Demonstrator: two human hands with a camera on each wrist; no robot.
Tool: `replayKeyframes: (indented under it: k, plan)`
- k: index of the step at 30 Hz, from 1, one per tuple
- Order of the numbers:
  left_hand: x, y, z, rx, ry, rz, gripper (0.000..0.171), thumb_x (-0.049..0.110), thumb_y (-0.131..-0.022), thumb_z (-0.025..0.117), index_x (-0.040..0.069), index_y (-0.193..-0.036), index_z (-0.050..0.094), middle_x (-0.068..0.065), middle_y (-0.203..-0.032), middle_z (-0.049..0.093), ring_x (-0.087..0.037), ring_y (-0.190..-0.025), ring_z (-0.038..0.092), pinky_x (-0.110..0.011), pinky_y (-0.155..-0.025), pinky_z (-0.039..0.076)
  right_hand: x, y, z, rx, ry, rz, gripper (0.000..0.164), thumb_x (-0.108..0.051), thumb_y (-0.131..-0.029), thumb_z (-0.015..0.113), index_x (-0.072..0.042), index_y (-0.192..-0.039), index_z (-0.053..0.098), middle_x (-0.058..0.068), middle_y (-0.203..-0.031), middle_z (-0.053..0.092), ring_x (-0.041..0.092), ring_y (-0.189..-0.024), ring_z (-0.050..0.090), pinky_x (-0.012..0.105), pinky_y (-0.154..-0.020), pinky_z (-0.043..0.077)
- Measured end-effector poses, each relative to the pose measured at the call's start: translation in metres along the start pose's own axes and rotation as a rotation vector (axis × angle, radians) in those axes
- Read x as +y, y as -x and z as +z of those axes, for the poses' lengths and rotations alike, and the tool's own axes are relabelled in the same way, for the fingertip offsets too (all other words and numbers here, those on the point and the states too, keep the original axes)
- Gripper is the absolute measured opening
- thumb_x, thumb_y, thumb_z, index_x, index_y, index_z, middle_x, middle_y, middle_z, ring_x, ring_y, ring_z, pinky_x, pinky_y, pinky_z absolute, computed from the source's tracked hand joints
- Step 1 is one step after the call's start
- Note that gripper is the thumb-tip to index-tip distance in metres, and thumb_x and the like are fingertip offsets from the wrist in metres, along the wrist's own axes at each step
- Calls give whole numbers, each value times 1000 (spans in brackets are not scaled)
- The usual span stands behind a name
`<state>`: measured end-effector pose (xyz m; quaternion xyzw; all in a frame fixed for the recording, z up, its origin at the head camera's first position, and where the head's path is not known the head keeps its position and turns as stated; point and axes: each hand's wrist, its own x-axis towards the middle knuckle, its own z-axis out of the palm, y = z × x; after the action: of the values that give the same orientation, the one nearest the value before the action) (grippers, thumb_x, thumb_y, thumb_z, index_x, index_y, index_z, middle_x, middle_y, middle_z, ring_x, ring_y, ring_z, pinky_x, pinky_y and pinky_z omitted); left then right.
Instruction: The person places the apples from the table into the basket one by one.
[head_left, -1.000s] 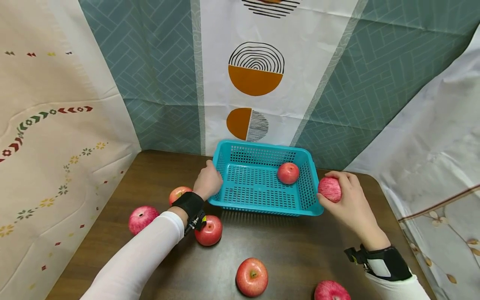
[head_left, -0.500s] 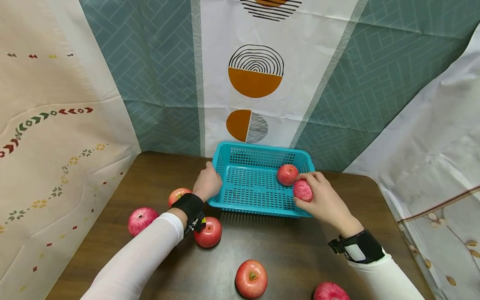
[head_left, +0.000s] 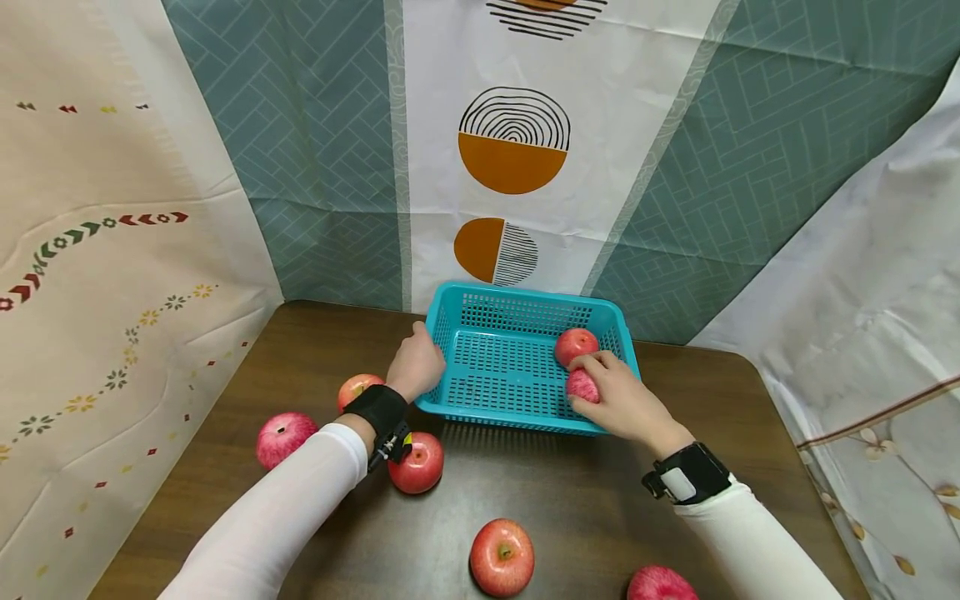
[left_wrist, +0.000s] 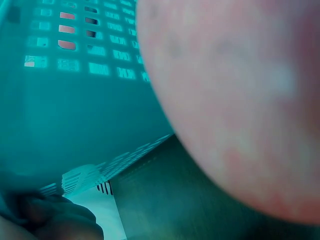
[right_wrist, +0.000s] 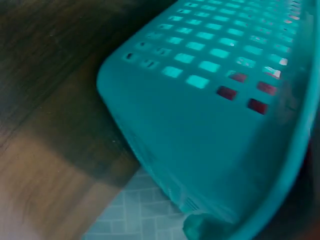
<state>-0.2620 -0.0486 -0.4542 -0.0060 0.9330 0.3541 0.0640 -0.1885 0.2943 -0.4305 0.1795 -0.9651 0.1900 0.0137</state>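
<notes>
Patterned cloth [head_left: 322, 150] hangs behind the blue basket [head_left: 487, 342], which I see standing on a dark wooden desk [head_left: 585, 517]. On my head feed the right hand [head_left: 626, 404] grasps a pink fruit [head_left: 582, 387] inside the basket's right end, just nearer than a red fruit [head_left: 577, 343], while the left hand [head_left: 416, 364] grips the basket's left rim. Five more fruits [head_left: 502, 557] lie outside the basket, three towards its left and two well in front.

head: above left hand [head_left: 416, 362] and right hand [head_left: 618, 400], facing forward-down, farthest | left wrist, right wrist: at own hand, very close, facing basket [head_left: 487, 367] | shared: basket
</notes>
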Motion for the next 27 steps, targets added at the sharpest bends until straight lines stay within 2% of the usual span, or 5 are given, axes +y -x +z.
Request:
replayKeyframes:
  k: [5,13,17,22,27]
  plan:
    - [0,-1,0,3,1,7,41,15,-112,48,-7,-144,36,-29,-111,67,-39,-86,72,-50,-71,58,4,-3,5,-57,-6,-54,41,-32,-94,75,-15,-131,65,12,-129,58,35,-115,56,48,-78,62]
    - [0,1,-1,-6,7,4,41,17,-112,47,-7,-144,36,-29,-113,67,-39,-88,72,-50,-72,58,7,-6,11,-103,-10,-41,37,-26,-92,76,-22,-128,69,10,-129,59,35,-118,54,52,-81,59]
    - [0,0,0,-5,6,12,41,16,-112,48,-7,-144,36,-29,-113,67,-38,-87,72,-50,-71,58,8,-9,12,-166,9,-34,32,-22,-93,75,-22,-125,73,10,-129,59,35,-120,54,54,-86,57]
    - [0,-1,0,-6,6,9,42,16,-112,48,-7,-145,36,-29,-111,67,-38,-85,71,-49,-70,57,7,-14,11,-248,31,-20,24,-18,-97,70,-22,-119,77,6,-123,60,31,-113,56,56,-92,53]
    - [0,-1,0,-8,5,4,43,16,-112,48,-6,-146,35,-28,-111,67,-37,-84,71,-48,-68,56,4,-15,11,-290,73,-23,22,-22,-99,66,-26,-117,78,3,-122,63,30,-112,57,57,-91,53]
